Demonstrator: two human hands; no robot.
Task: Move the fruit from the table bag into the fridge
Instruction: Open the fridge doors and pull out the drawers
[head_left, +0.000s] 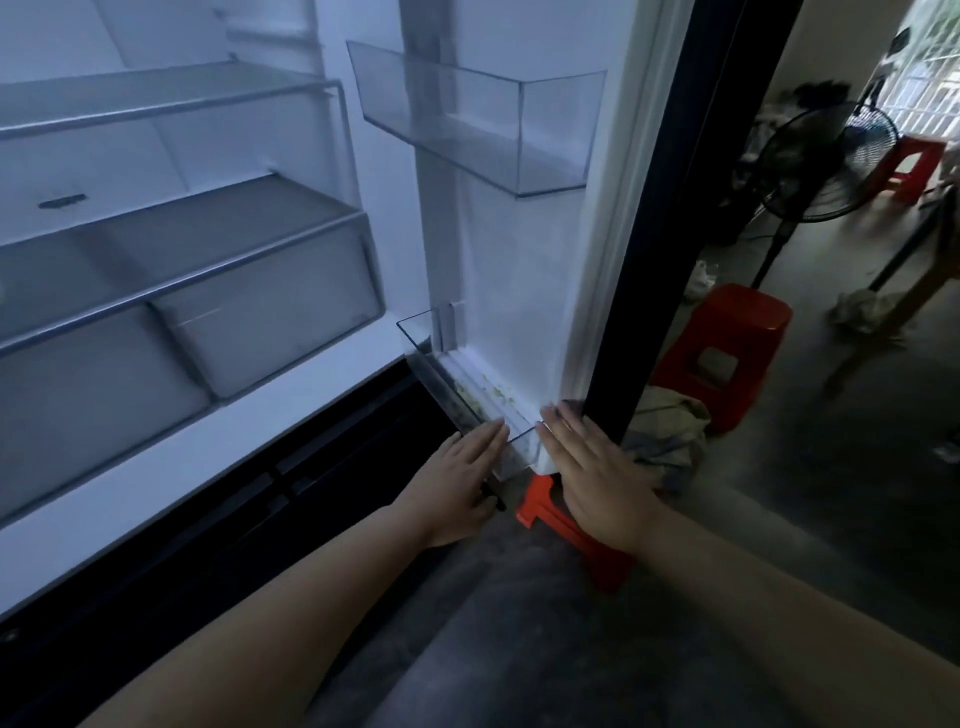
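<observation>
The fridge stands open, with bare glass shelves (171, 104) and two clear drawers (270, 332) inside. On the inner side of its door (519, 249) a lower clear bin (441, 379) holds small greenish bits at its bottom. My left hand (457, 478) lies flat against the bin's near corner, fingers straight. My right hand (592, 462) rests flat at the door's lower edge, fingers apart. Neither hand holds anything. No fruit, bag or table shows in this view.
An upper clear door bin (483, 119) is empty. A red plastic stool (722, 353) stands right of the door, and another red stool (566, 525) sits under my right hand. A crumpled cloth (670, 431), a standing fan (826, 161) and a grey floor lie to the right.
</observation>
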